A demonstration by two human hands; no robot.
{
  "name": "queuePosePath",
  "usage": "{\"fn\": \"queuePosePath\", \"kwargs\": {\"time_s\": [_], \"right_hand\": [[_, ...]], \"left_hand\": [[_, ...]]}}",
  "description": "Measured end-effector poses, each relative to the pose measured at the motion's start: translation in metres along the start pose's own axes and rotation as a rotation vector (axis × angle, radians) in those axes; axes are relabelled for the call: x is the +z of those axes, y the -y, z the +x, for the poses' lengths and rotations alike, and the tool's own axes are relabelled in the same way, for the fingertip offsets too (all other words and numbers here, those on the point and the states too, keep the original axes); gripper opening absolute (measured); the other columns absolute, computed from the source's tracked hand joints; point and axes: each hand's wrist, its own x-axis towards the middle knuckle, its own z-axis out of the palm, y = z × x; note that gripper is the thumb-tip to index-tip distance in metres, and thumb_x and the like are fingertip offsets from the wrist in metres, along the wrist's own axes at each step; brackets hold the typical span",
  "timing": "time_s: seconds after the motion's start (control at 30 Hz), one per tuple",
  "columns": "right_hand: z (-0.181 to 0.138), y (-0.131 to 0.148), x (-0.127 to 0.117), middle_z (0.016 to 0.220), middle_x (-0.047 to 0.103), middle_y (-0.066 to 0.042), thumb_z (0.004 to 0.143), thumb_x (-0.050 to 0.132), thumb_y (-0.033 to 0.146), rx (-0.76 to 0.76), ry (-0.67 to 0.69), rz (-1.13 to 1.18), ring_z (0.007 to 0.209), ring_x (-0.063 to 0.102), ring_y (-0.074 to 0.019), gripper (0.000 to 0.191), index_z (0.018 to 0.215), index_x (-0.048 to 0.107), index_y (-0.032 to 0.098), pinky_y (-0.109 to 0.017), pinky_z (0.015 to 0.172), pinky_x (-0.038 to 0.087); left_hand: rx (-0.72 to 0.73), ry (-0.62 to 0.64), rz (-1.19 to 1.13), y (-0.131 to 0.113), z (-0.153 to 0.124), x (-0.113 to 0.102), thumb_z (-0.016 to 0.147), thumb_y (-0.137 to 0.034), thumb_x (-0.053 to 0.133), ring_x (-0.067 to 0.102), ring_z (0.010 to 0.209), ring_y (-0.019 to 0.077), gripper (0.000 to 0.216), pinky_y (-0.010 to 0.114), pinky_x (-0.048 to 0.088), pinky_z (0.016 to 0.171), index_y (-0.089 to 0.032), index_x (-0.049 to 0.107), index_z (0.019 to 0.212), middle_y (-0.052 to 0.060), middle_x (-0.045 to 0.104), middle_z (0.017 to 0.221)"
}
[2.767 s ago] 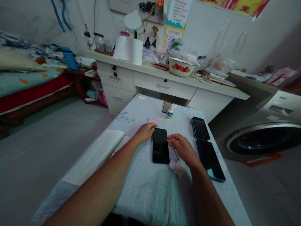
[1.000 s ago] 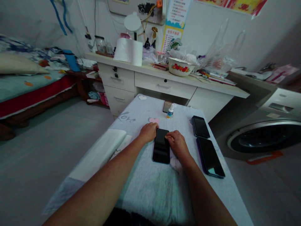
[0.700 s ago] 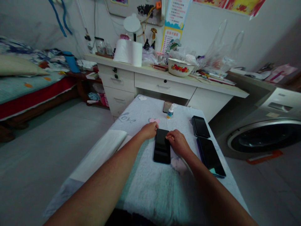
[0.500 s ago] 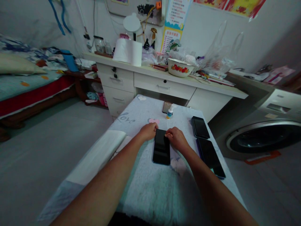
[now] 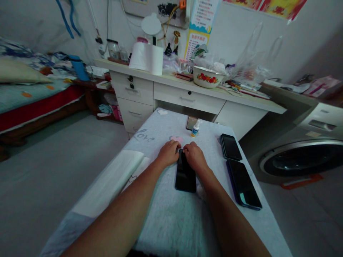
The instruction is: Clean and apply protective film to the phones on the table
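A black smartphone lies flat, screen up, on the cloth-covered table. My left hand is closed at its upper left corner, fingertips against the edge. Over the upper right part of the screen, my right hand is bent in a pinch at the top edge; whatever is between those fingertips is too small to make out. The two hands almost meet there and hide the phone's top corners. Just beyond them stands a small white spray bottle with a blue and yellow label.
Dark phones and a larger dark device lie along the table's right side. Behind the bottle is another phone. Folded white material covers the left edge. A white desk stands ahead, a washing machine right.
My right hand has shifted left along the phone, from its right edge to the top edge, closer to my left hand. My left hand has moved slightly over the upper left corner.
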Motion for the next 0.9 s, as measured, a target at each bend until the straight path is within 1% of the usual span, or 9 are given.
{"fn": "queuePosePath", "kwargs": {"time_s": [0.13, 0.3, 0.4, 0.5, 0.6, 0.77, 0.9], "right_hand": [[0.005, 0.008, 0.005, 0.096, 0.058, -0.008, 0.092, 0.045, 0.018, -0.035, 0.007, 0.004, 0.086, 0.055, -0.0168, 0.023, 0.099, 0.067, 0.018, -0.026, 0.077, 0.039], [0.009, 0.011, 0.009, 0.096, 0.057, -0.009, 0.091, 0.044, 0.016, -0.059, 0.007, 0.003, 0.092, 0.053, -0.0181, 0.027, 0.103, 0.068, 0.019, -0.026, 0.08, 0.039], [0.009, 0.006, 0.009, 0.096, 0.057, -0.008, 0.091, 0.046, 0.017, -0.053, 0.005, 0.023, 0.092, 0.053, -0.018, 0.027, 0.105, 0.068, 0.02, -0.026, 0.081, 0.039], [0.007, -0.002, 0.007, 0.094, 0.057, -0.008, 0.091, 0.047, 0.019, -0.032, -0.002, 0.039, 0.088, 0.054, -0.0173, 0.025, 0.099, 0.07, 0.019, -0.026, 0.08, 0.039], [0.004, -0.008, 0.003, 0.092, 0.057, -0.008, 0.091, 0.046, 0.018, -0.017, -0.009, 0.041, 0.085, 0.055, -0.0164, 0.024, 0.094, 0.07, 0.018, -0.025, 0.078, 0.039], [0.002, -0.01, 0.001, 0.094, 0.059, -0.007, 0.092, 0.045, 0.018, -0.022, -0.003, 0.048, 0.086, 0.055, -0.0151, 0.025, 0.098, 0.07, 0.017, -0.023, 0.08, 0.038], [-0.001, -0.015, -0.003, 0.093, 0.06, -0.008, 0.09, 0.046, 0.018, 0.005, -0.002, 0.02, 0.085, 0.056, -0.0149, 0.024, 0.095, 0.069, 0.017, -0.023, 0.079, 0.037]], "left_hand": [[0.023, -0.017, 0.022, 0.002, 0.0, 0.001, 0.074, -0.015, 0.055, 0.056, 0.102, 0.0219, 0.027, 0.033, 0.045, 0.09, -0.017, 0.06, 0.1, 0.009, 0.06, 0.108], [0.004, -0.013, 0.065, 0.001, 0.0, 0.001, 0.075, -0.017, 0.056, 0.055, 0.103, 0.023, 0.024, 0.034, 0.045, 0.09, -0.017, 0.058, 0.1, 0.01, 0.059, 0.107], [-0.005, -0.008, 0.048, -0.001, -0.001, 0.0, 0.075, -0.018, 0.056, 0.055, 0.104, 0.0219, 0.025, 0.033, 0.045, 0.091, -0.018, 0.059, 0.1, 0.009, 0.059, 0.108], [-0.005, -0.013, 0.041, -0.001, -0.002, 0.001, 0.074, -0.016, 0.056, 0.054, 0.104, 0.0217, 0.028, 0.032, 0.045, 0.091, -0.019, 0.061, 0.101, 0.008, 0.059, 0.108], [0.039, -0.021, 0.054, 0.0, -0.001, 0.002, 0.073, -0.015, 0.056, 0.054, 0.104, 0.0222, 0.034, 0.033, 0.044, 0.093, -0.02, 0.063, 0.105, 0.007, 0.06, 0.109], [0.1, 0.023, 0.08, -0.003, -0.003, -0.001, 0.079, -0.024, 0.054, 0.052, 0.11, 0.0241, 0.038, 0.038, 0.043, 0.093, -0.023, 0.062, 0.115, 0.006, 0.06, 0.115], [0.105, 0.049, 0.105, -0.006, -0.004, -0.004, 0.083, -0.03, 0.051, 0.052, 0.11, 0.024, 0.032, 0.039, 0.041, 0.093, -0.024, 0.063, 0.113, 0.006, 0.061, 0.112]]}}
